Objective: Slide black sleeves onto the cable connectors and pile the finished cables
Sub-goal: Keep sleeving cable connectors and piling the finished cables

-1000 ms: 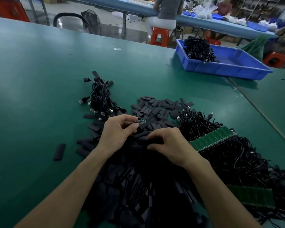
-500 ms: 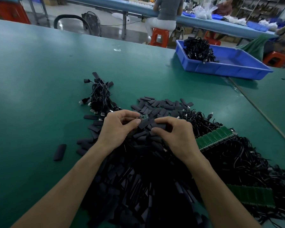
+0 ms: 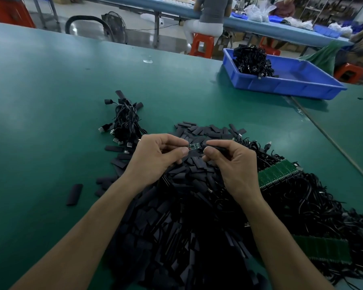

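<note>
Head camera view, looking down at a wide green desk (image 3: 50,101) where a person works with bare forearms reaching in from the bottom edge. Both hands meet just above a large heap of loose sleeves (image 3: 176,227), flat black tubes spread across the centre of the desk.

The left hand (image 3: 155,158) pinches a small green connector board (image 3: 194,146) between the tips of its thumb and first finger, the other fingers (image 3: 177,161) curled under. The right hand (image 3: 235,164) pinches one black sleeve (image 3: 215,146) the same way, its end meeting the right end of the board. Whether the board has entered the sleeve cannot be told.

Beyond the left hand lies a pile of finished cables (image 3: 126,122), thin black leads with sleeved ends and metal plugs. To the right is a tangle of unsleeved cables (image 3: 302,201), crossed by two green strips of joined boards, one near the right wrist (image 3: 279,172) and one nearer the desk's front edge (image 3: 323,250). A lone sleeve (image 3: 74,194) lies apart on the left.

At the far right of the desk stands a blue tray (image 3: 291,86) with a bundle of black cables (image 3: 253,59) in its back corner. Behind, another person (image 3: 210,15) sits on an orange stool (image 3: 201,45) at a long bench
</note>
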